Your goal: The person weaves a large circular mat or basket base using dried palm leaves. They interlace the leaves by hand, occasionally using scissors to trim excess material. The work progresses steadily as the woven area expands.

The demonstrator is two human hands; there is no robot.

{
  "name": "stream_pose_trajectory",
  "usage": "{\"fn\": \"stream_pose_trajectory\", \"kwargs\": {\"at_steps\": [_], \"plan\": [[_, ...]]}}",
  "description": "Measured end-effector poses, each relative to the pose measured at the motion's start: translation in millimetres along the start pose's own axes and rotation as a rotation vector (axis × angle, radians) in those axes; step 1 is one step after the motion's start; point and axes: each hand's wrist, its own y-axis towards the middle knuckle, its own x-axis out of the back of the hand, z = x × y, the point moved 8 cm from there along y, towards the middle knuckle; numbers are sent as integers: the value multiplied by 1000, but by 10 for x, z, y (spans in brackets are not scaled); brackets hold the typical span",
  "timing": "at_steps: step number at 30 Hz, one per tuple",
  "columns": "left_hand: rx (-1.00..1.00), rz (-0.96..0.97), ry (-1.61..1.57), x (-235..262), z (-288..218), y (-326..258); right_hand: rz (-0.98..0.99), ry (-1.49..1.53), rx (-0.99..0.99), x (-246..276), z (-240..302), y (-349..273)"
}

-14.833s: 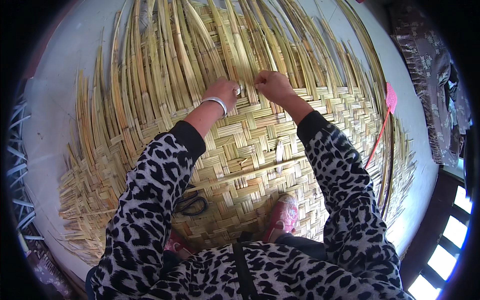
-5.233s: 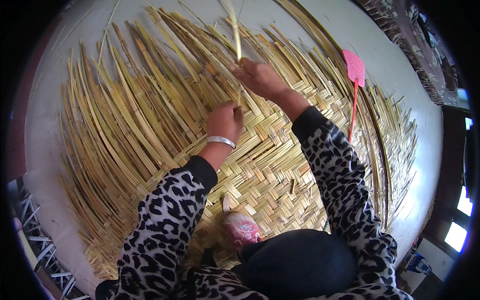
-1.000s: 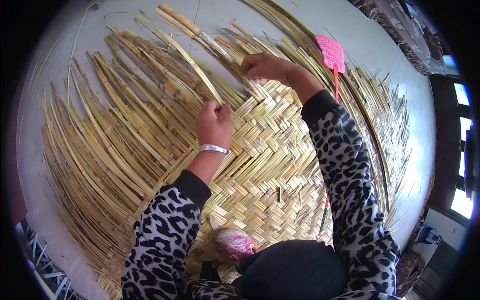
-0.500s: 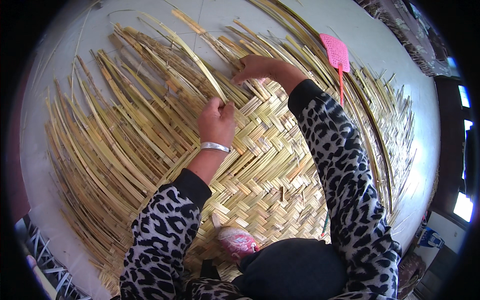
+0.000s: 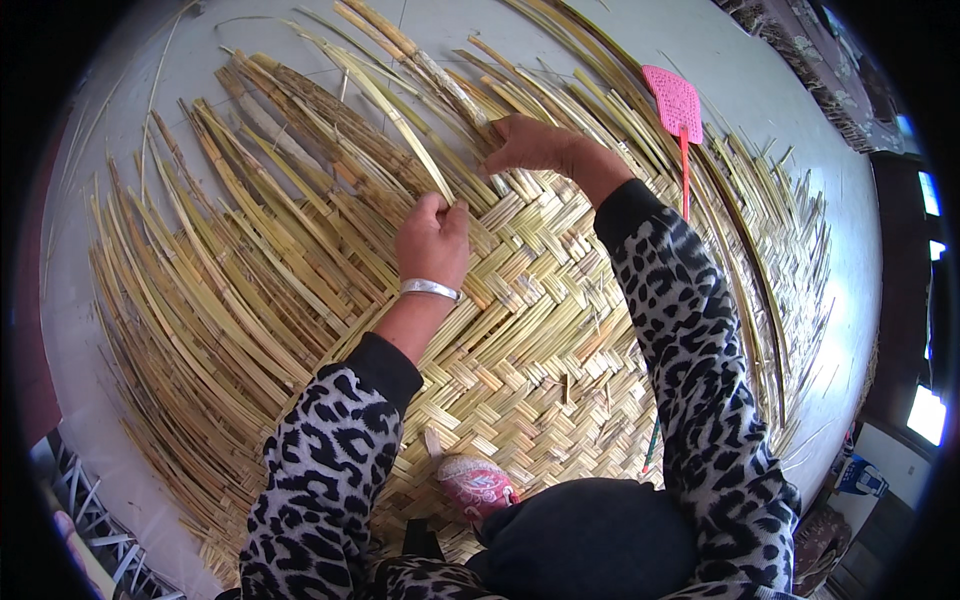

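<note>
A large herringbone mat (image 5: 545,330) of split reed strips lies under my hands, its unwoven ends fanning out at the far and left sides. My left hand (image 5: 433,240), with a silver bangle at the wrist, is closed in a pinch on a pale reed strip (image 5: 405,130) that arcs away toward the far left. At the mat's far woven edge, my right hand (image 5: 545,148) is closed around a few brownish reed strips (image 5: 440,80). These slant up and away to the left; its fingertips are partly hidden behind the hand.
A pink fly swatter (image 5: 673,100) lies on the strips right of my right hand. A patterned pink shoe (image 5: 475,485) rests on the mat near me. Long loose strips (image 5: 745,240) run along the right side. A white metal rack (image 5: 100,530) stands at the lower left.
My right hand has shifted a little right and toward me, and the reed strips in it have moved and look lifted. The left hand stays almost in place, still pinching its strip.
</note>
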Motion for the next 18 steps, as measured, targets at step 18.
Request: {"fn": "stream_pose_trajectory", "kwargs": {"at_steps": [18], "plan": [[-185, 72, 593, -235, -146, 53, -31, 887, 107, -57, -146, -230]]}}
